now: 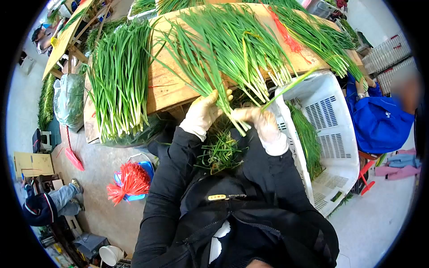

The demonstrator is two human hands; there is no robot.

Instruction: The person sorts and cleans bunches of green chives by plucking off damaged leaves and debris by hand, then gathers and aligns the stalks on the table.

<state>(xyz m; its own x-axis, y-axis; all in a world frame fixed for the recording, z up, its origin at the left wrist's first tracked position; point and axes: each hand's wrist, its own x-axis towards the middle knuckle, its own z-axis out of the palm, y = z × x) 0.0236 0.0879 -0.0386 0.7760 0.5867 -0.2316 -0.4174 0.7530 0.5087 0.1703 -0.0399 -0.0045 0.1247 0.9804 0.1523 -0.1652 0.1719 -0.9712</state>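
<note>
My left hand (203, 114), in a pale glove, is wrapped round a small bunch of green leafy stalks (213, 91) with white lower ends. At those white ends my right hand (261, 120) is closed, with a yellowish-green leaf (290, 89) sticking up and right from it. Behind my hands, a loose pile of stalks (241, 49) lies on the wooden table (172, 85). A thick row of stalks (120, 76) covers the table's left end. Leaf scraps (220, 152) sit in my lap.
To my right stands a white perforated crate (328, 129) with greens inside. Red ties (288, 35) lie on the table, and more red strands (129, 181) rest on a blue stool at lower left. A person in blue (380, 118) is beyond the crate.
</note>
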